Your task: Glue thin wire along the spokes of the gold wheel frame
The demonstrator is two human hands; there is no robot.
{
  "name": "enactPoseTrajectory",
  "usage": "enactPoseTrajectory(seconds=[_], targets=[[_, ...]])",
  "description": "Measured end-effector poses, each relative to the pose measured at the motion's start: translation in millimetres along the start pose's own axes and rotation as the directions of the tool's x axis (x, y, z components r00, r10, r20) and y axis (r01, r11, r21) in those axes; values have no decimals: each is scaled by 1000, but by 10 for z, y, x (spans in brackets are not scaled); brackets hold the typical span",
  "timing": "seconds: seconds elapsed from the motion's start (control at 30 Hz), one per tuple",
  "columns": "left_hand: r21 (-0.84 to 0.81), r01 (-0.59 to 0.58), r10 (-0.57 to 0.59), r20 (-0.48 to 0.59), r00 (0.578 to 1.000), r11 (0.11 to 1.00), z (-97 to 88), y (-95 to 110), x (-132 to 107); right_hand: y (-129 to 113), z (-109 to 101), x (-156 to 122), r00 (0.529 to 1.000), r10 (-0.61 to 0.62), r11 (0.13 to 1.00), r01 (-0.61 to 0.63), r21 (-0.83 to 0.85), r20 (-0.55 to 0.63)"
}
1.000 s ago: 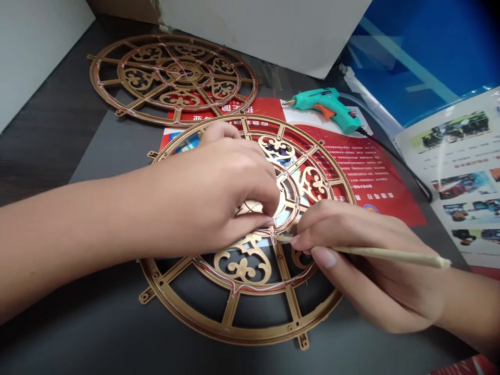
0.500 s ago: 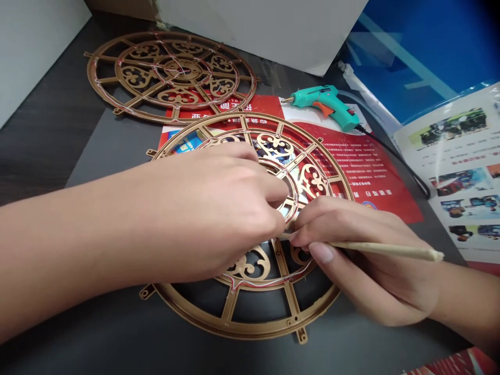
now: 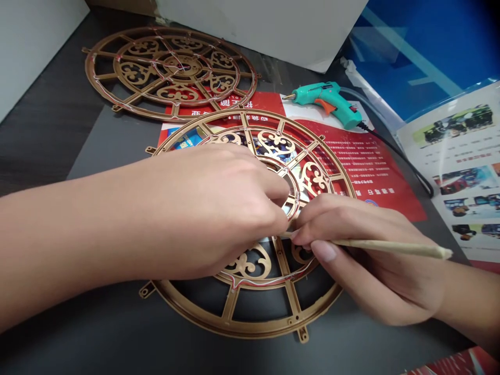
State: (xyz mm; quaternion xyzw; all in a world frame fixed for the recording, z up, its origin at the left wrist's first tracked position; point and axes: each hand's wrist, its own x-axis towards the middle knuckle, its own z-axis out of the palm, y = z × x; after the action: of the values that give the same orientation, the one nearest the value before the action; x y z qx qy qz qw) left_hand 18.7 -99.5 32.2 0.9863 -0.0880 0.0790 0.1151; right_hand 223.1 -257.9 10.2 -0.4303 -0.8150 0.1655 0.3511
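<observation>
A gold openwork wheel (image 3: pixel 234 324) lies flat under both my hands, with thin red and white wire (image 3: pixel 250 282) running along its inner ring. My left hand (image 3: pixel 219 208) curls over its middle, fingertips gripping the inner ring and hiding the hub. My right hand (image 3: pixel 363 255) pinches a thin tan stick (image 3: pixel 394 248), whose narrow end reaches the wheel close to my left fingertips. The exact point where that end touches is hidden by my fingers.
A second wired gold wheel (image 3: pixel 91 70) lies at the back left. A teal hot glue gun (image 3: pixel 324 99) with a black cord rests on a red printed leaflet (image 3: pixel 375 177). A photo brochure (image 3: pixel 457 172) lies at the right, and a white box (image 3: pixel 258 26) stands behind.
My left hand has shifted down and right, uncovering more of the wheel's upper ornaments. My right hand and the stick stay nearly in place, and the whole view has tilted slightly.
</observation>
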Motion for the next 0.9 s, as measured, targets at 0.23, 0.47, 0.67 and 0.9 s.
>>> enactPoseTrajectory(seconds=[0.23,0.47,0.67,0.9], targets=[[-101,44,-45,-10,999,994,38,-9,-4,18,14,23,1000,-6,1000,6,2,-18],[-80,51,-51,-4,999,996,48,-35,-6,18,-9,21,1000,-17,1000,17,9,-2],[-92,58,-58,4,998,994,29,-45,-15,21,-11,22,1000,-12,1000,12,-4,-1],[-87,49,-50,-8,999,995,41,-31,-2,7,-17,8,1000,-9,1000,9,10,0]])
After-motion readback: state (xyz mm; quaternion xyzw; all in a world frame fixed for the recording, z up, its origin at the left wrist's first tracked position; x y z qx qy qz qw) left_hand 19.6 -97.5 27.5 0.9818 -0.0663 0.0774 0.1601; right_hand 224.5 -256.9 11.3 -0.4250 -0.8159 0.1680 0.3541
